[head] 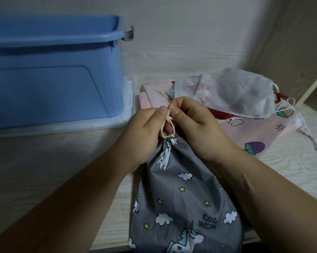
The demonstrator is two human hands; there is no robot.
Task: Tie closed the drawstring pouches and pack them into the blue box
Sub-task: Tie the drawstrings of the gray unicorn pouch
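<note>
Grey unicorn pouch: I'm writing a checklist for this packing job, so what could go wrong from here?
1. The left hand and right hand pinch the thin cream cord near its ends; one could slip, leaving the knot loose.
2. The grey unicorn pouch reaches the near edge of the table and might slide off once released.
3. Loose strings of the white mesh pouch behind could snag.
</note>
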